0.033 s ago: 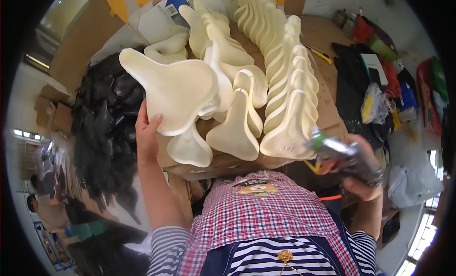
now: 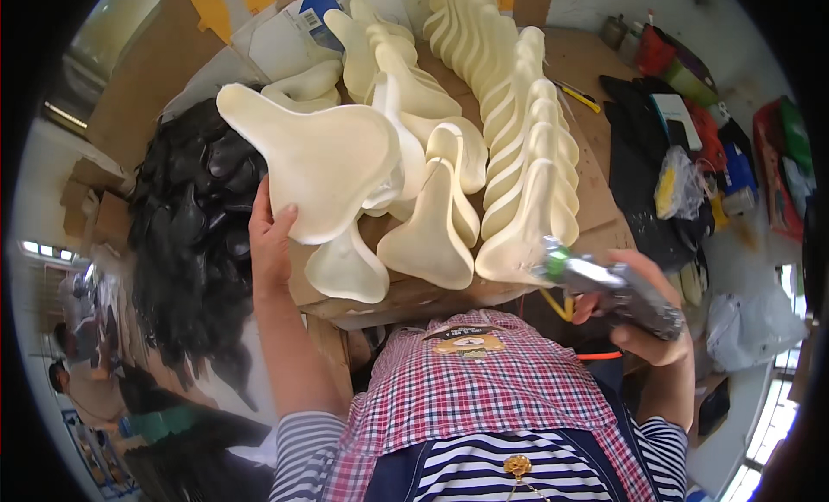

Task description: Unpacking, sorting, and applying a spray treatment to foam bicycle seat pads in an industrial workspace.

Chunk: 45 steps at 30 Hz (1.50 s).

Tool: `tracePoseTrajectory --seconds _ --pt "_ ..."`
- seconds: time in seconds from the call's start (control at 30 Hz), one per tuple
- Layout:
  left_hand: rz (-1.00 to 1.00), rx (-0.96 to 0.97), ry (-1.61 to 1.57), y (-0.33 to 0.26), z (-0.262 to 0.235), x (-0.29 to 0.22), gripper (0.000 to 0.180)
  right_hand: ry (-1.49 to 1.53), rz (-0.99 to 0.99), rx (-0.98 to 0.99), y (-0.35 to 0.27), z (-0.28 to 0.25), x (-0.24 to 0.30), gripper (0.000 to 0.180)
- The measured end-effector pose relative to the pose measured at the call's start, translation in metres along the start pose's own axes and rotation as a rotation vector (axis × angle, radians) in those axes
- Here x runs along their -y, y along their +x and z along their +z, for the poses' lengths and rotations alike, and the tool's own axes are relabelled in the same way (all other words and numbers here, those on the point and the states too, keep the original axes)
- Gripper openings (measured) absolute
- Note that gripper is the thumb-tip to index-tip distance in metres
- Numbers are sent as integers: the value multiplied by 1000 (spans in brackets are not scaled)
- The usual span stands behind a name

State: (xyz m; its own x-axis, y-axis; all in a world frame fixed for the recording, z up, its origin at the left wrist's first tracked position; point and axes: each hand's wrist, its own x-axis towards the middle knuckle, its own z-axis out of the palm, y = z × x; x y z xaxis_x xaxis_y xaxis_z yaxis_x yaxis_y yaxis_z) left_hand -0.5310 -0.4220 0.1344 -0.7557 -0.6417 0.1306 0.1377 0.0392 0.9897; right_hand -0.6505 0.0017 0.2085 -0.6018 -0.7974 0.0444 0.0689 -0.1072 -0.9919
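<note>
At 10 o'clock from the view's middle, a broad cream saddle pad (image 2: 324, 161) lies atop other pale pads (image 2: 432, 226). The left hand (image 2: 274, 234), at 9 o'clock, grips its near left edge, thumb on the upper face and fingers partly hidden along the side. Toward 4 o'clock, the right hand (image 2: 661, 345) wraps its fingers round a blurred, silvery handheld tool (image 2: 617, 290) with a green part near its front end. That end overlaps the nearest pad (image 2: 514, 253) in a nested row (image 2: 531, 131) at 1 o'clock; whether they touch cannot be told. Black saddle-shaped pieces (image 2: 190, 208) are heaped at 9 o'clock; a yellow utility knife (image 2: 582, 98) lies between 1 and 2 o'clock.
</note>
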Motion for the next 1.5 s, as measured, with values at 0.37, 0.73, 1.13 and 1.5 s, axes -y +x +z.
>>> tracePoseTrajectory --seconds 0.37,0.73,1.13,1.5 --pt "-51 119 -60 1 -78 55 57 -146 -225 -262 7 139 22 70" --pt "-61 -178 -99 34 -175 64 49 -95 -76 -216 -3 172 12 67" --pt "-385 477 442 -24 -142 202 64 -58 186 -13 2 190 -22 63" --pt "-320 133 114 -47 -150 147 49 -125 91 -208 12 225 -13 58"
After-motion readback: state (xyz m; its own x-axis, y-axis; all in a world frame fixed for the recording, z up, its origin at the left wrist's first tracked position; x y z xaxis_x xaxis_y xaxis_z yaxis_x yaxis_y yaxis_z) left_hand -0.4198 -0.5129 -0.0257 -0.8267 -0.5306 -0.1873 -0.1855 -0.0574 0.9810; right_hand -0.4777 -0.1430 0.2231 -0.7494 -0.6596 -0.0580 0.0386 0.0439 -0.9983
